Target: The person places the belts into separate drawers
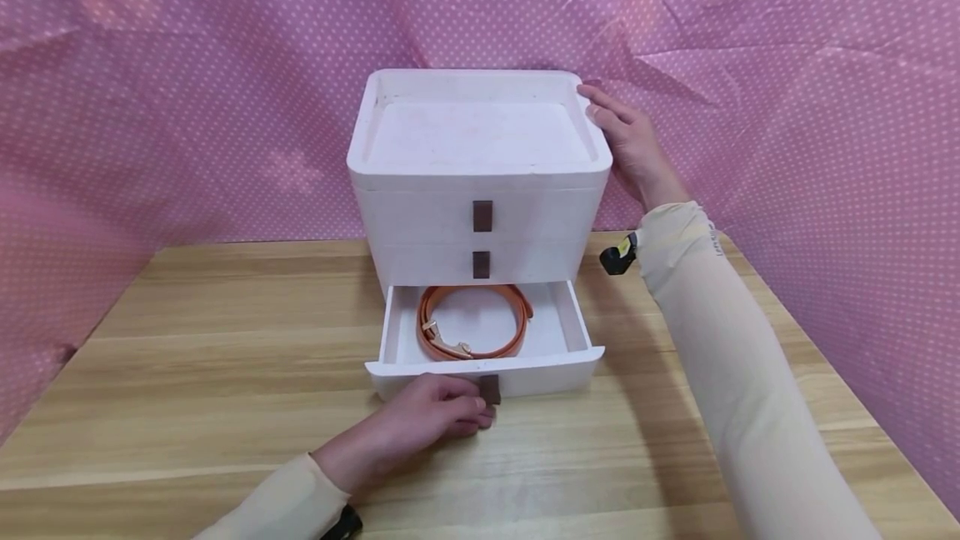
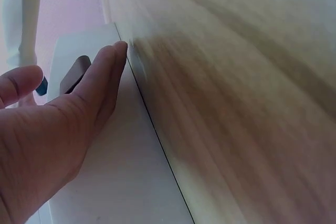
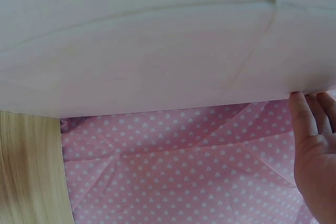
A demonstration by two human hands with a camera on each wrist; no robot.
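Note:
A white drawer cabinet (image 1: 360, 182) stands on the table with its bottom drawer (image 1: 555, 380) pulled out. Inside that drawer lies a coiled orange-brown belt (image 1: 424, 325) with a gold-coloured buckle (image 1: 450, 348). My left hand (image 1: 427, 411) is at the drawer front beside its brown pull tab (image 1: 490, 390). In the left wrist view, its fingers (image 2: 100, 80) reach straight along the white front, with the thumb apart from the tab. My right hand (image 1: 630, 144) rests on the cabinet's right side near the top rim; the right wrist view shows the fingertips (image 3: 297, 96) touching the white wall.
Two upper drawers with brown tabs (image 1: 482, 216) are closed. The cabinet top is a shallow rimmed tray (image 1: 472, 136). A wooden table (image 1: 225, 340) lies beneath, and pink dotted cloth (image 1: 225, 107) hangs behind and at the sides.

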